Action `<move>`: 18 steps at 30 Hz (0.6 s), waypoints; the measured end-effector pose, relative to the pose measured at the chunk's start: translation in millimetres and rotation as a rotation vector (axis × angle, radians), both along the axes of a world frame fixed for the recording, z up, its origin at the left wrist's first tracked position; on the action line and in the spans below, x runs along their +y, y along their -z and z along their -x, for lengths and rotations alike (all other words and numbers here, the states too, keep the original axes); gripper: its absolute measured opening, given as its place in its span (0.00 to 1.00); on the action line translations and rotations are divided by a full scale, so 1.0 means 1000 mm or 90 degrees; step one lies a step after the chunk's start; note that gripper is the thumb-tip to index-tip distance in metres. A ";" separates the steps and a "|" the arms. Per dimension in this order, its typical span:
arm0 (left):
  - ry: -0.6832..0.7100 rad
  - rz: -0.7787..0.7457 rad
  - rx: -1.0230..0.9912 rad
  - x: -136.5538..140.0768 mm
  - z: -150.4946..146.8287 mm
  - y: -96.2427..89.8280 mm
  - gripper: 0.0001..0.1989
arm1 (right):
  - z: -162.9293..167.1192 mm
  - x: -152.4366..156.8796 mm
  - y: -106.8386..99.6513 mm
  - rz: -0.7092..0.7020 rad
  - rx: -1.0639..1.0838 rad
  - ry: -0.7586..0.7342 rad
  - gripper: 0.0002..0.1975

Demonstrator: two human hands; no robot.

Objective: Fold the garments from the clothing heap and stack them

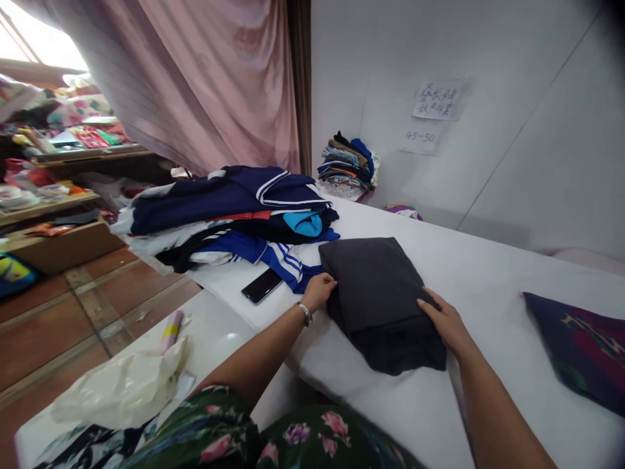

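A dark grey garment (375, 286), folded into a rough square, lies on the white table in front of me. My left hand (318, 291) is closed at its left edge, with thumb and fingertips pinching the cloth. On the opposite side, my right hand (446, 322) rests against the garment's right edge. Its visible fingers are stretched out and slightly apart over the fabric; the rest of its fingers are hidden. Just left of my left hand are a blue sleeve with white stripes (288, 260) and a black phone (262, 285).
A heap of navy, blue and white clothes (209, 202) covers the table's left end. Folded clothes (344, 166) are stacked by the wall. A dark printed cloth (581, 345) lies at right. At lower left, a plastic bag (122, 387) sits on a white surface. Handwritten papers (439, 101) hang above.
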State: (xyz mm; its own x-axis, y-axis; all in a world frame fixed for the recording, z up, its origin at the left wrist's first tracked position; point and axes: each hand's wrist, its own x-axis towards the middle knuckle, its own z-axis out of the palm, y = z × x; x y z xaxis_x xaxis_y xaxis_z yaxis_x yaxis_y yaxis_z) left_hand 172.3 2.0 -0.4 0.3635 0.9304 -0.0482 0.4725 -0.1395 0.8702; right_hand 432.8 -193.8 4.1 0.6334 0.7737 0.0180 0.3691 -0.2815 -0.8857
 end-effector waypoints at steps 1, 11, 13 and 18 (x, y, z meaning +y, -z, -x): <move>0.013 0.003 0.011 0.001 -0.003 0.000 0.07 | 0.000 0.000 -0.001 -0.006 -0.005 0.004 0.29; 0.006 -0.055 0.070 -0.001 0.002 -0.014 0.02 | -0.001 0.001 0.001 -0.010 -0.029 -0.012 0.28; -0.033 -0.046 0.038 0.007 0.005 -0.019 0.01 | -0.001 0.001 0.002 -0.005 -0.025 -0.017 0.29; -0.075 0.056 -0.006 0.044 -0.004 -0.028 0.08 | -0.002 0.001 0.002 -0.001 -0.027 -0.015 0.30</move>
State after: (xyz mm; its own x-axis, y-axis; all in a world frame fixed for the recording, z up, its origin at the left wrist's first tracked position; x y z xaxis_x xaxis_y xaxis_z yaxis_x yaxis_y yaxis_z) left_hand 176.3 46.1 27.7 0.2531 0.9589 -0.1283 0.4723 -0.0067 0.8814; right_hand 434.4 -192.6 2.1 0.6134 0.7884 0.0461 0.4134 -0.2708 -0.8694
